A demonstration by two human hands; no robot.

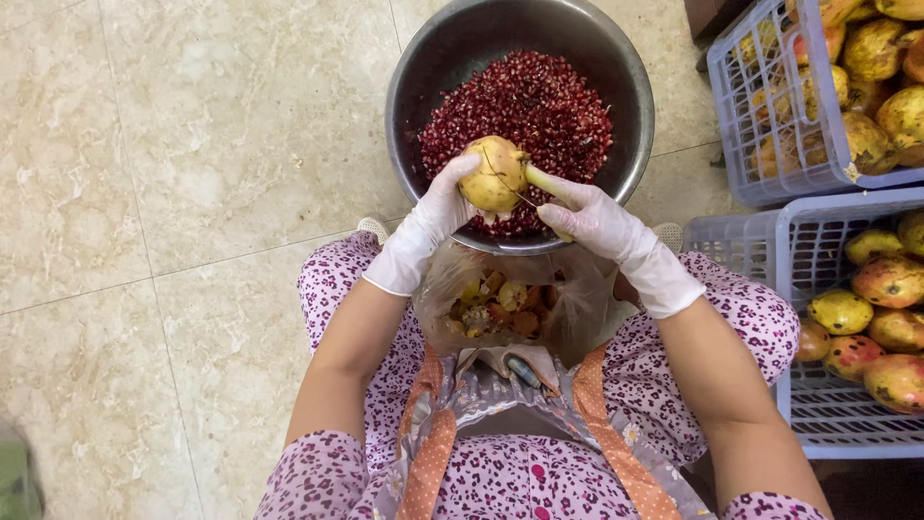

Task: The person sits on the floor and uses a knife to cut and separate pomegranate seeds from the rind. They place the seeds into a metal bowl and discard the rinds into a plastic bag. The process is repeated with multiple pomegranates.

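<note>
Fruit: round yellow-skinned pomegranate (pixel 491 173), held above the near rim of the bowl, so loosened seeds would drop inside.
Left hand: white-gloved left hand (pixel 428 220), fingers wrapped round the fruit's left and under side; closed grip, holding the pomegranate steady.
Right hand: white-gloved right hand (pixel 589 217), closed round a pale-handled knife (pixel 535 183); handle end meets the fruit's right side, thin blade hard to make out.
Position relative to grip: fruit sits in the left fingers, touching the tool from the right, between both hands.
Bowl: large round grey metal bowl (pixel 414 67) on the floor, heaped with dark red pomegranate seeds (pixel 525 106).
Bag: clear plastic bag (pixel 568 308) open in the lap, just below the hands, holding peel scraps (pixel 496 306); judged placed to catch waste.
Crates: pale blue plastic lattice crates (pixel 751 106) to the right, stocked with whole yellow-red pomegranates (pixel 881 318), within reach.
Floor: beige marbled tiles (pixel 192 144).
</note>
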